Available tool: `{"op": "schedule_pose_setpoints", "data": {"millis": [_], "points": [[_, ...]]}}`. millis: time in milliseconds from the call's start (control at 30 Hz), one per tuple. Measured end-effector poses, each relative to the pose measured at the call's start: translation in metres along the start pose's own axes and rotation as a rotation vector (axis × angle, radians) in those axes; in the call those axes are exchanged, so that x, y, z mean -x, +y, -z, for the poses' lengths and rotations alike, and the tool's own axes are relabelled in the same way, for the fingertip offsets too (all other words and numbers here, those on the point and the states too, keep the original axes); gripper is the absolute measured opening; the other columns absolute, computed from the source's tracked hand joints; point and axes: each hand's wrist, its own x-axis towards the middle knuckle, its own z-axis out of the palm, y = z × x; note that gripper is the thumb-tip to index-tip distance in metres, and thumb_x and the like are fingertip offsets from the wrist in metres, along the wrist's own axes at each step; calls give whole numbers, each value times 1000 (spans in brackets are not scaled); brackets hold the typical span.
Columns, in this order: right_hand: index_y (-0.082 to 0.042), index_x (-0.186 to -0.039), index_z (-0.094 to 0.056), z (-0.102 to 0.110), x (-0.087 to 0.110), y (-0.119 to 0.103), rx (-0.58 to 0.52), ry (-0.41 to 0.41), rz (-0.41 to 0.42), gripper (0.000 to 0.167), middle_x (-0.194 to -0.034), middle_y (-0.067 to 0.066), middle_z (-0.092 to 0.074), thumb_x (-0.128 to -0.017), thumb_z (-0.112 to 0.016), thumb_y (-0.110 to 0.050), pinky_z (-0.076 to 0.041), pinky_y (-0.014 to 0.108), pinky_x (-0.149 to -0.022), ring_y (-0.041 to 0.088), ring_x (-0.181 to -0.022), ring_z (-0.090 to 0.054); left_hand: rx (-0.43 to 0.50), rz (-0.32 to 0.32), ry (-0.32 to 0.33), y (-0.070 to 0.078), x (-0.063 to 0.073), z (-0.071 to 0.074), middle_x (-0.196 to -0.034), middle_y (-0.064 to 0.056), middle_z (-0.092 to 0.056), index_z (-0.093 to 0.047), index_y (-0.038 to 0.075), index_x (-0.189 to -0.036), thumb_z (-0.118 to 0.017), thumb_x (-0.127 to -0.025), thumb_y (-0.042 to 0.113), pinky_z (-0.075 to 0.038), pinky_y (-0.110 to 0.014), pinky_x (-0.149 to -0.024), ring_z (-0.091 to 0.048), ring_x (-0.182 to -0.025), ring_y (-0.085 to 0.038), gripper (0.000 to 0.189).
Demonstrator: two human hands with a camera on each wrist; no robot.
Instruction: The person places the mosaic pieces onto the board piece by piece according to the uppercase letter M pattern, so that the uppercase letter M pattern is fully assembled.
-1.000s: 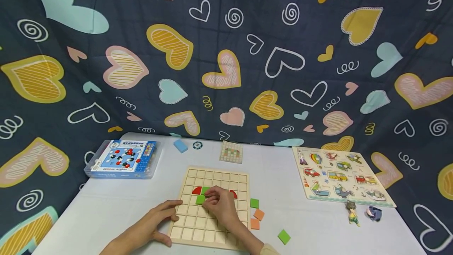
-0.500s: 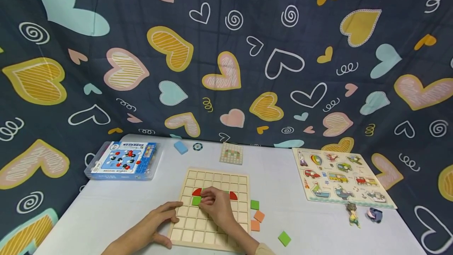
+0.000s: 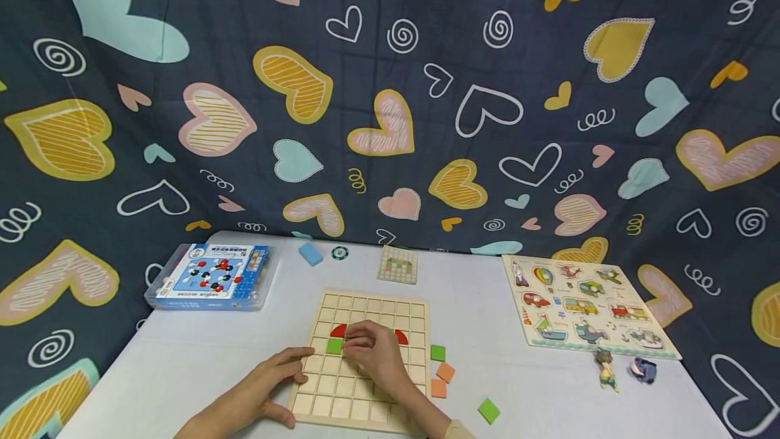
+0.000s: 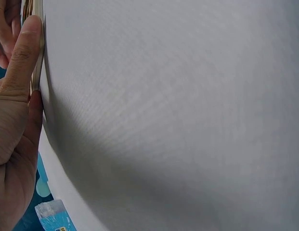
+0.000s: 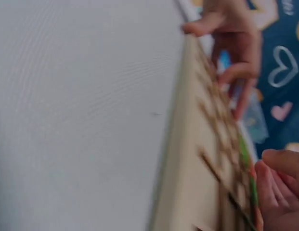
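Note:
A wooden grid board [image 3: 332, 404] lies flat on the table. My left hand [image 3: 265, 381] rests at its left side, index finger on the left edge and thumb at the near left corner. Over the middle of the board is my right hand [image 3: 379, 358], fingers loosely bent, with its fingertips right at the edge of a green square tile [image 3: 334, 346]. That tile lies in a cell just below a red quarter-round tile [image 3: 338, 331]. Another red quarter-round tile [image 3: 401, 337] sits farther right in the same row. My right hand mostly hides the cells between them.
Right of the board lie two orange tiles [image 3: 439, 388] and two green tiles [image 3: 489, 410]. A small pattern card [image 3: 398, 264] lies behind it. Around are a blue kit box [image 3: 210, 276], a blue block [image 3: 311, 254], a picture puzzle [image 3: 585, 303] and two small figurines [image 3: 607, 370].
The green tile has shifted left into its cell under the left red piece, my right fingertips moving slightly left with it. My left hand has stayed at the board's edge.

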Motion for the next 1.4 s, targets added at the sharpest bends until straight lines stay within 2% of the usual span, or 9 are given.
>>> {"op": "schedule_pose_setpoints", "data": {"millis": [133,333,500,700,900,1133,1400], "points": [[8,-109,-63,24,7,-6,7,5,-17,28,-108,25,-65,-82,-70,6,-53,23,-79,34,-94,-66,12,29,-10,1,0,1,-134,-23,-48,-59,20,-104,-75,-72,39,-40,-21,-98,-49,-119,-31,40],[9,-112,-60,78,29,-12,63,20,-71,29,-112,26,-63,-86,-68,0,-52,23,-83,29,-98,-65,19,41,-16,0,3,0,-135,-22,-47,-58,21,-105,-74,-73,40,-38,-19,-99,-48,-121,-29,40],[7,-109,-62,123,48,-13,175,67,-110,28,-109,24,-65,-84,-70,1,-53,23,-79,22,-92,-66,7,21,-2,0,3,0,-135,-22,-47,-58,21,-106,-75,-72,39,-38,-19,-99,-49,-120,-30,42],[9,-109,-60,158,67,-8,263,35,-148,32,-104,22,-66,-80,-72,5,-54,23,-75,16,-85,-65,5,0,8,-1,3,1,-134,-23,-47,-58,20,-106,-76,-71,37,-37,-18,-99,-48,-120,-28,42],[7,-108,-61,163,78,0,308,8,-168,35,-102,18,-67,-77,-76,1,-53,21,-71,11,-82,-64,16,13,5,-1,3,-1,-134,-23,-48,-58,20,-104,-76,-71,38,-36,-17,-99,-48,-120,-29,41],[3,-101,-63,152,78,5,369,87,-138,36,-94,12,-68,-71,-82,-1,-52,20,-65,7,-74,-60,14,24,-2,0,2,-1,-134,-22,-48,-59,21,-104,-75,-71,39,-38,-19,-99,-48,-120,-30,41],[1,-97,-64,148,77,8,420,130,-136,31,-91,8,-68,-71,-81,0,-52,19,-63,4,-71,-58,17,31,-4,0,3,0,-135,-22,-47,-59,20,-106,-75,-71,38,-37,-19,-100,-48,-121,-31,42]]}}
